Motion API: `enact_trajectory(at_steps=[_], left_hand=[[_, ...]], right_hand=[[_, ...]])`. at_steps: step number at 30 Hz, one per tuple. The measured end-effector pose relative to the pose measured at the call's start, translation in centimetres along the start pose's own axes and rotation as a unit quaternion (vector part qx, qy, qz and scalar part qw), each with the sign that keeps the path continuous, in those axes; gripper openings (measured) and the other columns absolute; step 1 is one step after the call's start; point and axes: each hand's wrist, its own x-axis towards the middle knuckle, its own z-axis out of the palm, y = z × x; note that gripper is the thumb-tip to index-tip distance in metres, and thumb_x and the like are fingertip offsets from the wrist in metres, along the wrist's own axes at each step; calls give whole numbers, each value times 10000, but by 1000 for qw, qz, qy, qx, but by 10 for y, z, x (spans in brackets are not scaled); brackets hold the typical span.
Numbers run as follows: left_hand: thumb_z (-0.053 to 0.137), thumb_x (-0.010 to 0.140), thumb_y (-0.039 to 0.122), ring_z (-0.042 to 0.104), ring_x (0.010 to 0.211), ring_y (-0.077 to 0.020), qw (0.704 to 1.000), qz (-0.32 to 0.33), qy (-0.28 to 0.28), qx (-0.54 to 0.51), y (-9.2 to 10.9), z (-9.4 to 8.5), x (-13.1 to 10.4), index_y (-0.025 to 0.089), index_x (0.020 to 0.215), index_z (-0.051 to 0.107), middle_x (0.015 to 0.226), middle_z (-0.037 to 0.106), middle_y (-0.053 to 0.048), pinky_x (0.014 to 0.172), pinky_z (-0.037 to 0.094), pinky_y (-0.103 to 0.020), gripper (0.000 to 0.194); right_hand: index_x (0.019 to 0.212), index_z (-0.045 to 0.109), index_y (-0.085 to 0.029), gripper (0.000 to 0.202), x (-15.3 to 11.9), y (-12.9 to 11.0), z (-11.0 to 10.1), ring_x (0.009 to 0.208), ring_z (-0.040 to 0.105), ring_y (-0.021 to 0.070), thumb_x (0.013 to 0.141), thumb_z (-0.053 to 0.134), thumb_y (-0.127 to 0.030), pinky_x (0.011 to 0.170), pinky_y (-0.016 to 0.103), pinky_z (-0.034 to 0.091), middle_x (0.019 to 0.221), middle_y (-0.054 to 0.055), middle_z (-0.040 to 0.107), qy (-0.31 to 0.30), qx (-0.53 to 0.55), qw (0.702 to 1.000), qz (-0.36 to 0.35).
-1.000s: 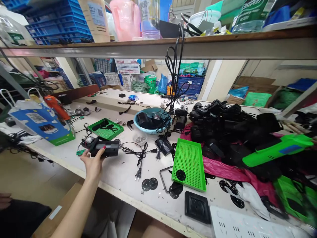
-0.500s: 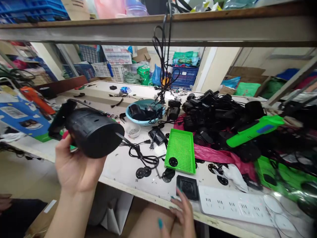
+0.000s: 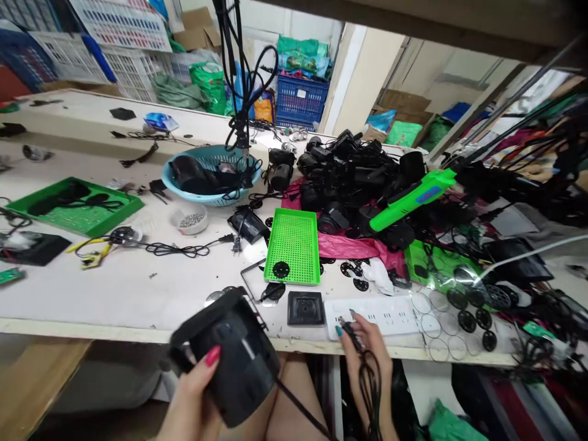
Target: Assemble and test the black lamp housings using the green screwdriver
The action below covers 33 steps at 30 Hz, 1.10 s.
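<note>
Workbench (image 3: pixel 114 300) | crate label (image 3: pixel 301 94): illegible | left hand (image 3: pixel 190 401): housing (image 3: pixel 248 364) | right hand (image 3: pixel 384 370): plug (image 3: pixel 353 339)

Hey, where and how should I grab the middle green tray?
Probably pinch the tray by its near rim, right half, coming from your side: it lies flat, short end toward you, with a raised edge. A bracket crowds the left corner. Keep it level; a disc lies inside. Free a hand first: left hand holds a housing, right hand a cord.
</note>
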Motion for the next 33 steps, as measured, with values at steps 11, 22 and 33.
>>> enact_trajectory(at_steps=[11, 22, 33], left_hand=[[842, 650, 310, 712, 1041, -345, 994, -77, 10, 76, -31, 34, -32, 163, 1253, 635, 1020, 784, -124, 921, 584, -430, 655], [776, 702, 272, 681, 1098, -377, 996, -59, 51, 38, -22, 39, -36, 132, 1172, 678, 1082, 766, -148, 885, 609, -462, 500], [545, 910, 226, 682, 1119, -311, 989, -49, 35, -138, -16, 21, -49, 231, 1534, 310, 1143, 752, -122, 1033, 508, -506, 667]], right_hand=[[956, 649, -200, 105, 74, 19, -42, 776, 639, 174, 949, 554, -246, 695, 287, 499, 853, 41, 621, -296, -69, 942, -141], [929, 613, -210, 154, 88, 7, -36, 765, 602, 164, 924, 479, -134, 698, 265, 461, 853, 28, 579, -421, -97, 891, -136], [858, 692, -211, 112, 95, 11, -22, 682, 533, 150, 821, 588, -201, 597, 253, 442, 825, 23, 521, -434, -42, 900, -23]])
